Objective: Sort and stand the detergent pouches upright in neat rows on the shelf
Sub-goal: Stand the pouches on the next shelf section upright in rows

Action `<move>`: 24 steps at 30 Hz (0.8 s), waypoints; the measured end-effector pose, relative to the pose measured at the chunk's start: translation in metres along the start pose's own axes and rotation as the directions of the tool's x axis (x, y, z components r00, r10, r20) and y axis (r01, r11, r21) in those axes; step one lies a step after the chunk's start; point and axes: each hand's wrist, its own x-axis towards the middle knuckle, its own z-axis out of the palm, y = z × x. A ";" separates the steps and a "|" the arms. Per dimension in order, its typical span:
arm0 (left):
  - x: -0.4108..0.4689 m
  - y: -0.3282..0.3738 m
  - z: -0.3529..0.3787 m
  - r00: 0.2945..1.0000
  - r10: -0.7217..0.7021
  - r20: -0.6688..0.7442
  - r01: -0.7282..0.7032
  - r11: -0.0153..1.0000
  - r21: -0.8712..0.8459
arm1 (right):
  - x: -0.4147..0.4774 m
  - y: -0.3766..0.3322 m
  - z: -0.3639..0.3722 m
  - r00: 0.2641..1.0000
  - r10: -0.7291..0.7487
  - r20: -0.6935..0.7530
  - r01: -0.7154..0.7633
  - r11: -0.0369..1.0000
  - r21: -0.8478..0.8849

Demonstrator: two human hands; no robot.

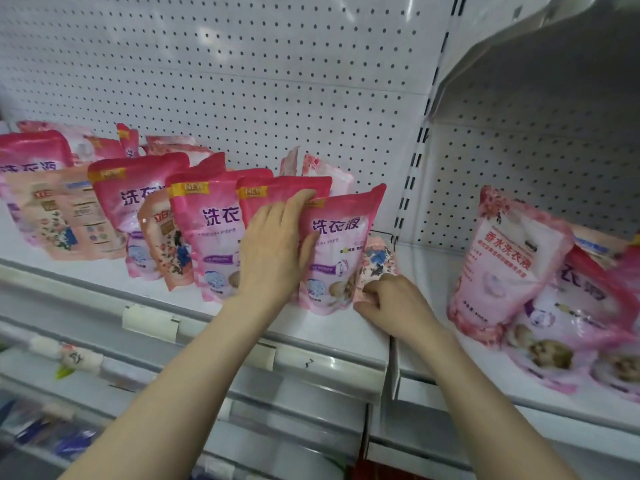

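Bracing hand: left hand [277,251], fingers straight and spread, pressed flat across the fronts of the pink pouches [214,220] in the front row; grasps nothing.
Working hand: right hand [393,306], fingers curled at the lower edge of the floral pouch [378,259], pinching its bottom corner (thumb hidden, so judged from the curl).
Place of the floral pouch: right end of the shelf [332,336], wedged just beside and partly behind the end pink pouch [341,258], touching it, close to the upright [412,181] between the bays.
Key relation: rises up and slightly back from the right hand's grip, long axis near vertical; right hand clearly nearer, left hand one pouch over, on the pink fronts.
Look of the floral pouch: peach-pink film with blue and dark flower print, soft and crumpled, mostly hidden; unlike the glossy pink-and-white ones with a gold "NEW" tab.
Row state: front pouches leaning and overlapping, peach ones mixed among pink; sorting judged far from finished.
Next bay: slumped pouches [505,268] on the neighbouring shelf to the right.
Likely need: a pull outward and rightward, left palm stopping the pink row from toppling.
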 end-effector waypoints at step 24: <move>-0.015 0.038 0.009 0.939 0.259 -0.228 -0.296 0.944 -0.146 | 0.006 0.002 -0.127 0.827 0.443 -0.347 -0.246 0.839 0.484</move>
